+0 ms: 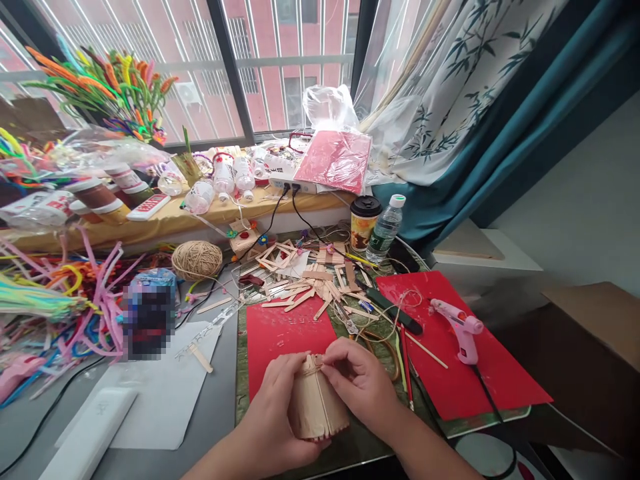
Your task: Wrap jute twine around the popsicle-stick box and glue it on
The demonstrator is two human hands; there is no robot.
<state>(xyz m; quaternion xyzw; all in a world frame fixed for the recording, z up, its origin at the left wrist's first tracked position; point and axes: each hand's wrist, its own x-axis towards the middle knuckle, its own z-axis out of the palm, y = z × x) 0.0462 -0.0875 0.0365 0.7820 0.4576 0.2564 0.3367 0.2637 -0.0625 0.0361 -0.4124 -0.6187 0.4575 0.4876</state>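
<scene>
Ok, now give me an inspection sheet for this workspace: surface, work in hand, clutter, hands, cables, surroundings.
Surface: green mat beside grey tabletop; two red sheets on the mat, one left, one right.
Work in hand: wooden tube, tilted, string near its far end.
Clutter: loose sticks, scissors, twine ball, pipe cleaners, cup, bottle.
Hands: left hand holds the tube's side; right hand has fingertips at its far end, exact grip unclear.
Cables: glue gun cord crosses the right sheet; two black plugs sit in a power strip.
Surroundings: barred window ahead, curtain at right.
</scene>
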